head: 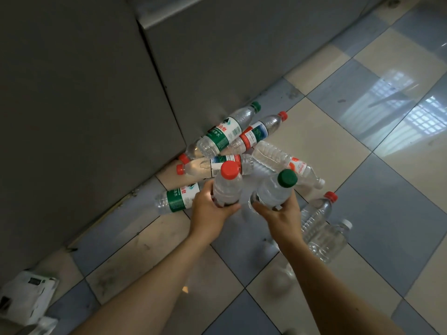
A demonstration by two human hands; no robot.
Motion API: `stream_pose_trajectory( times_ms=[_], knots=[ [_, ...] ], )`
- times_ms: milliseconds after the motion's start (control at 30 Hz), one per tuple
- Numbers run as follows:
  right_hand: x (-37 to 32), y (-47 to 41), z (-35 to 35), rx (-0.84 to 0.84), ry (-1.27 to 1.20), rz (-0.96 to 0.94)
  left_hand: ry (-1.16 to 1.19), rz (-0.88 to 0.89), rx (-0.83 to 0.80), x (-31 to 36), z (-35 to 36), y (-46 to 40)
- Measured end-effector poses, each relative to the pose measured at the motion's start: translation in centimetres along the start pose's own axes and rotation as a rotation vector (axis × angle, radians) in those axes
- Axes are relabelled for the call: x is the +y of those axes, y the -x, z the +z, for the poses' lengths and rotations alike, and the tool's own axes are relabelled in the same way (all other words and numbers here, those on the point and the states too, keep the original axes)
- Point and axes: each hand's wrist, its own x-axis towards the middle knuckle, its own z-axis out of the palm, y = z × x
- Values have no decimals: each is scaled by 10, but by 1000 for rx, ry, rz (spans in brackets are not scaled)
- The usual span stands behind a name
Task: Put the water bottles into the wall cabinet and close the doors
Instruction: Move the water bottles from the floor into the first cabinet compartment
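My left hand grips an upright clear bottle with a red cap. Beside it, my right hand grips an upright clear bottle with a green cap. Both bottles are lifted above a heap of several water bottles lying on the tiled floor. Among the heap are a green-labelled bottle with a green cap, a red-capped one next to it, another green-labelled bottle left of my left hand, and clear bottles to the right. The wall cabinet is not in view.
Grey cabinet fronts rise at the left and back, with the bottle heap against their base. A white crumpled package lies on the floor at the bottom left. Checkered floor tiles spread to the right.
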Motion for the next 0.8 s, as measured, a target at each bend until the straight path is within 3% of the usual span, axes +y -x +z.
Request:
stream_pose_trajectory(
  times_ms=[300, 500, 800],
  knots=[
    [-191, 59, -30, -162, 22, -117, 71, -26, 137, 174, -77, 62],
    [-355, 124, -55, -203, -33, -209, 175, -4, 100, 329, -149, 119],
    [-610, 253, -102, -235, -35, -372, 239, 184, 102, 568, -267, 216]
  ],
)
